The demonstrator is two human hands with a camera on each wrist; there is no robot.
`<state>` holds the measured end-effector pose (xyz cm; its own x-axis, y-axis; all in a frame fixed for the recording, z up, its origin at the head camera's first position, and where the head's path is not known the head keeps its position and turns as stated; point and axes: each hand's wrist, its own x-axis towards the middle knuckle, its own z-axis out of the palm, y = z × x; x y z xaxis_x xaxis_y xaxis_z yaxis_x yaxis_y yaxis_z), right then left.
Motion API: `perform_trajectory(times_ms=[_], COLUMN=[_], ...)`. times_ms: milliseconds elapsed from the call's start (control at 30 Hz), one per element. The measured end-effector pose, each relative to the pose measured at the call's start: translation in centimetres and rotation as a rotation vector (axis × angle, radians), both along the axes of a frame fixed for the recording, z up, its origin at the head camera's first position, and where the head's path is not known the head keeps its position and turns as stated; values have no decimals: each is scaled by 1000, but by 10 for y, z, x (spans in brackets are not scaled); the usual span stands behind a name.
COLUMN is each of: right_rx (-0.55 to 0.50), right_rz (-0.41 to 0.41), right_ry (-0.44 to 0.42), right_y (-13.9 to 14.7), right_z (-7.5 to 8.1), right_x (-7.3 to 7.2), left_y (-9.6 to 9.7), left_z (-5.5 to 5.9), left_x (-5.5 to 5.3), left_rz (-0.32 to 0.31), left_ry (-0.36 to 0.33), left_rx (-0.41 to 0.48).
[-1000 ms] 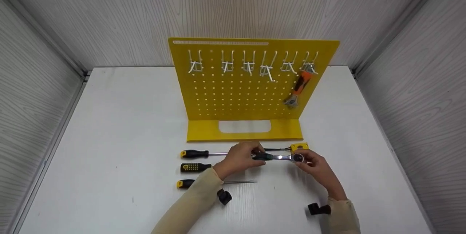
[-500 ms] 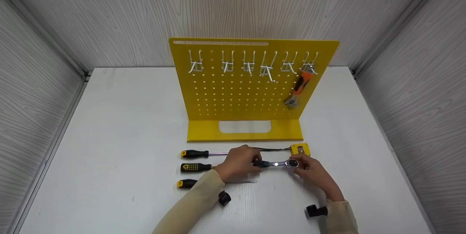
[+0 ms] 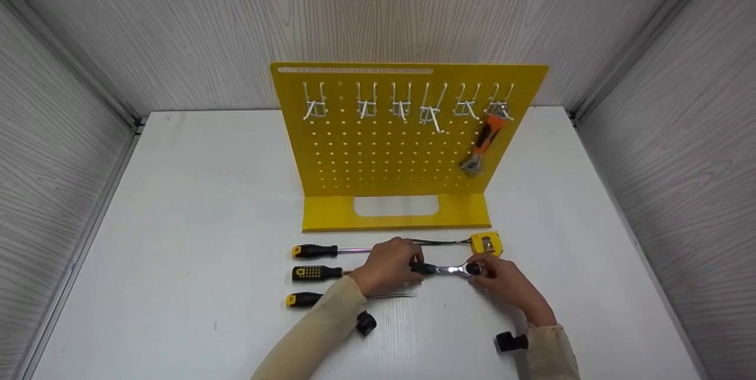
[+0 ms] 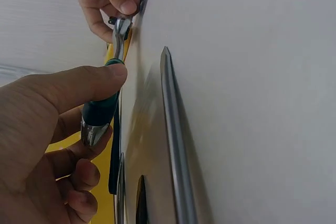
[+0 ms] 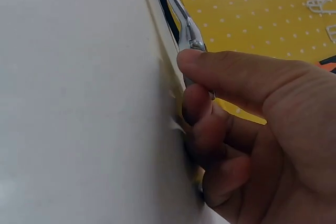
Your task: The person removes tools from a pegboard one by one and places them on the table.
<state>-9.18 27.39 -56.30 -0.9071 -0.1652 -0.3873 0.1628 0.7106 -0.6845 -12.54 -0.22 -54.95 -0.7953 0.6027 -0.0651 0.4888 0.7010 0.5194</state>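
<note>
A ratchet wrench (image 3: 453, 270) with a dark green handle and a chrome head lies level between both hands. My left hand (image 3: 390, 265) pinches its handle (image 4: 101, 109) between thumb and fingers. At the other end, my right hand (image 3: 505, 282) pinches the round head between thumb and forefinger; the right wrist view shows the chrome neck (image 5: 184, 19) running out from that grip. Under and beside the left hand lie three screwdrivers, the back one (image 3: 315, 250), the middle one (image 3: 317, 273) and the front one (image 3: 303, 299). The left hand and forearm hide parts of their shafts.
A yellow pegboard (image 3: 390, 158) with several white hooks stands behind the hands. An adjustable wrench (image 3: 487, 135) with an orange handle hangs from its rightmost hook. Before the board's base lies a yellow tape measure (image 3: 487, 243) with a dark strap. Walls close in the white table (image 3: 195, 203).
Both hands have moved the ratchet wrench a little toward the person, away from the pegboard and tape measure. Both grips stay the same.
</note>
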Motion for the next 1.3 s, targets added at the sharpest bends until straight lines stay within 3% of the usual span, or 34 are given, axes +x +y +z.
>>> perform_trajectory(times_ms=[300,700,1067,1300], right_rx=[39,104,70,18], right_rz=[5,-48,-63,-46], right_ry=[7,27,11,33], right_y=[-3,-6,-5,-4], right_z=[-3,-6,-3,-3], right_x=[-1,0,2,2], left_y=[-1,-4,-14,-17], left_z=[0,-1,1,2], left_x=[-2,-1,-2,1], left_rz=[22,28,44,50], left_ry=[-65,-104,-143,-127], left_rx=[7,27,7,23])
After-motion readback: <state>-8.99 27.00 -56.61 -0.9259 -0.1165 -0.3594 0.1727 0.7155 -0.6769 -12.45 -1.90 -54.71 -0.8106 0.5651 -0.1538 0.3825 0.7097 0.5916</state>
